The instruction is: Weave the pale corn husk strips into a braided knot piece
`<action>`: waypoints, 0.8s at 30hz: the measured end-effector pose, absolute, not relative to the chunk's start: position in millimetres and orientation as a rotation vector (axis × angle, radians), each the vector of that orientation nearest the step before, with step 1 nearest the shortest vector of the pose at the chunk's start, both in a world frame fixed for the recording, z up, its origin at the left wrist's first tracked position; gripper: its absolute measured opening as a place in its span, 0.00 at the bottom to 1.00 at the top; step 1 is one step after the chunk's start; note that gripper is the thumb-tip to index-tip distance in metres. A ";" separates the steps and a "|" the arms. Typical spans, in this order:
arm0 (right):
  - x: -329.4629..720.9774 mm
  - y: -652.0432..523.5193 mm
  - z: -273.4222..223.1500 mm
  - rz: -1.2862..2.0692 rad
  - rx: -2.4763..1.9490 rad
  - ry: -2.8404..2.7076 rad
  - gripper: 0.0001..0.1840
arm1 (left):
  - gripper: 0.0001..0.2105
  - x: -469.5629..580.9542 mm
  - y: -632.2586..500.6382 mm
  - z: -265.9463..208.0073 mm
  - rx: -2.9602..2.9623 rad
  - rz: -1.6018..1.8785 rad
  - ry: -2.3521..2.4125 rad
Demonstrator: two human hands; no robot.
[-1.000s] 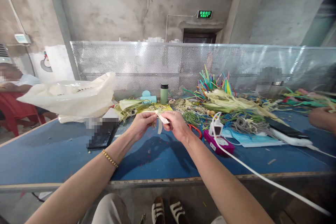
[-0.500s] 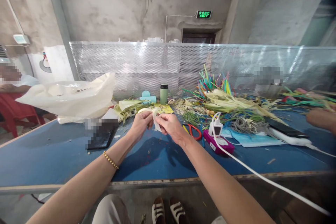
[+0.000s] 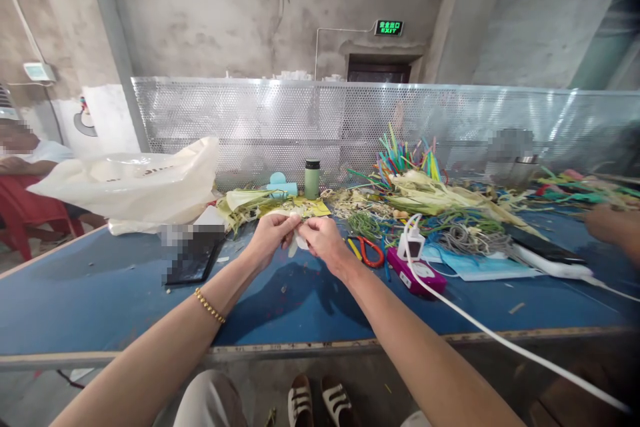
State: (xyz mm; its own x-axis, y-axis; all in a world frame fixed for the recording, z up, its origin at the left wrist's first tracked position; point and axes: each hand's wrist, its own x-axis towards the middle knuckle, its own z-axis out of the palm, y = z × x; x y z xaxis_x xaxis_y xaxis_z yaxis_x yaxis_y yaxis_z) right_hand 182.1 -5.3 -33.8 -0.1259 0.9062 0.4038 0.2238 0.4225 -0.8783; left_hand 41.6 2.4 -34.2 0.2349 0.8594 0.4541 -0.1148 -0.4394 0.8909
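Note:
Over the blue table (image 3: 280,327), both hands pinch a thin pale strip of corn husk (image 3: 301,243) between them. My left hand (image 3: 270,235) wears a gold bead bracelet at the wrist, and its thumb and fingers are closed on the strip's left side. Close against it, my right hand (image 3: 324,239) grips the other side, fingertips nearly touching. Much of the strip is hidden by the fingers; a pale end hangs below them. Just behind the hands lie more husks (image 3: 245,203) and a yellow packet (image 3: 316,207).
A plastic bag (image 3: 150,180) and a dark phone-like device (image 3: 193,257) are at left. Behind stands a green bottle (image 3: 312,180). To the right lie red-handled scissors (image 3: 374,252), a purple box (image 3: 417,273) with a charger and cable, and wire coils (image 3: 465,239). Another person's hand (image 3: 613,221) is far right.
My left thumb and fingers have shifted up and right along the strip, closer to my right fingertips. Less of the strip shows above the hands. The other person's hand has moved slightly.

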 end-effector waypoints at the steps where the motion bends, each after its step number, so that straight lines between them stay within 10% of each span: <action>1: 181.8 -5.1 -34.5 0.757 -1.021 -1.650 0.21 | 0.23 42.2 2.7 -34.8 1.589 1.372 0.718; 12: 175.4 -8.7 -32.5 0.324 -1.116 -1.866 0.17 | 0.25 37.0 9.4 -36.8 1.462 1.412 0.741; 24: 193.8 -1.6 -20.7 0.970 -0.899 -1.425 0.20 | 0.21 32.6 4.3 -31.1 1.672 1.185 0.721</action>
State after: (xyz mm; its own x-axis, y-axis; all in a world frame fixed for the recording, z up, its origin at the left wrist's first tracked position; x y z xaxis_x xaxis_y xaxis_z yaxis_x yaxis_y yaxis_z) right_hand 193.8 -1.6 -20.7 -0.0730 0.9273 0.3671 -0.0020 0.3679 -0.9298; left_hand 32.6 4.3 -31.1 0.3618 0.8496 0.3837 -0.0495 -0.3935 0.9180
